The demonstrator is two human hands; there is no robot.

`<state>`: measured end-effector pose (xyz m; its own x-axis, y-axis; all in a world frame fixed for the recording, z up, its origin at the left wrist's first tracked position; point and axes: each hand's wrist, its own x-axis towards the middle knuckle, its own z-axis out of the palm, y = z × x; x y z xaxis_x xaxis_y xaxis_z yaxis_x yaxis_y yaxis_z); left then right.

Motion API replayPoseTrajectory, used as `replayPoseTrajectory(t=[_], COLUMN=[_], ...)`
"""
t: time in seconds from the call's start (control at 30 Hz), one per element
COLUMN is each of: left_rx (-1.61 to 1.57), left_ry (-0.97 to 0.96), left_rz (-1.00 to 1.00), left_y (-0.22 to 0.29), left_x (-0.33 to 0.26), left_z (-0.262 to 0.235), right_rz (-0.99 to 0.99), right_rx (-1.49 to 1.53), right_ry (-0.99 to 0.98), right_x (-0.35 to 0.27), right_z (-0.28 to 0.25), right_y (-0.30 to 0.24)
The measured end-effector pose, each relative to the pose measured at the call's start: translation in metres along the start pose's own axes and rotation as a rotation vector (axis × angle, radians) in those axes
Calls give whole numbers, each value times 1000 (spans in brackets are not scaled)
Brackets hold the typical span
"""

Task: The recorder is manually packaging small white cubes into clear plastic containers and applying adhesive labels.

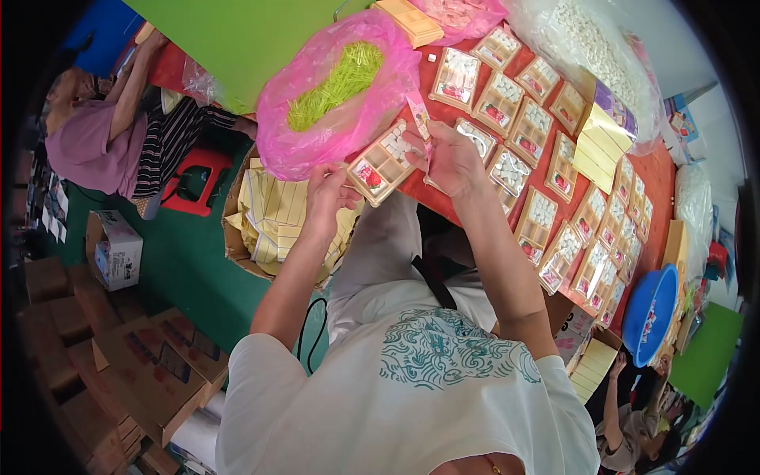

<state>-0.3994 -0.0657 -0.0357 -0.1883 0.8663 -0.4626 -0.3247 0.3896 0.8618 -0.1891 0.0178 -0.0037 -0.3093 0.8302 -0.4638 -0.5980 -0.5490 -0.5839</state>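
Observation:
My left hand (326, 196) is closed on the near-left edge of a tan compartment tray (388, 176), tilted over the table's front edge. White pieces fill the tray's far end, a red strawberry-printed piece lies in its near-left compartment, and other compartments look bare. My right hand (453, 158) is closed on a narrow pink printed strip (417, 111) that sticks up beyond the fingers, close to the tray's right side. Similar filled trays (529, 131) stand on the red table (483, 207) to the right.
Beyond the tray lies a pink plastic bag (277, 119) of yellow-green sticks (336, 83). A clear bag of white pieces (582, 39) stands at far right, near a blue basin (651, 315). A carton of yellow sheets (269, 210) is below left. Other people (95, 154) sit at both sides.

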Motion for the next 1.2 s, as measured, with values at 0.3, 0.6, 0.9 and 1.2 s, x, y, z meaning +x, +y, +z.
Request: replayPoseTrajectory(t=[0.3, 0.6, 0.9, 1.2], left_rx=[-156, -14, -48, -69], left_ry=[-223, -298, -304, -391], left_rz=[-112, -140, -68, -63], left_y=[-14, -16, -28, -15], left_x=[-8, -3, -9, -31], left_z=[2, 16, 16, 28], right_rz=[44, 1, 25, -211], right_rx=[-37, -39, -172, -874], right_ry=[-17, -62, -140, -73], right_x=[1, -7, -29, -63], right_z=[-10, -6, -10, -5], right_y=[8, 14, 10, 25])
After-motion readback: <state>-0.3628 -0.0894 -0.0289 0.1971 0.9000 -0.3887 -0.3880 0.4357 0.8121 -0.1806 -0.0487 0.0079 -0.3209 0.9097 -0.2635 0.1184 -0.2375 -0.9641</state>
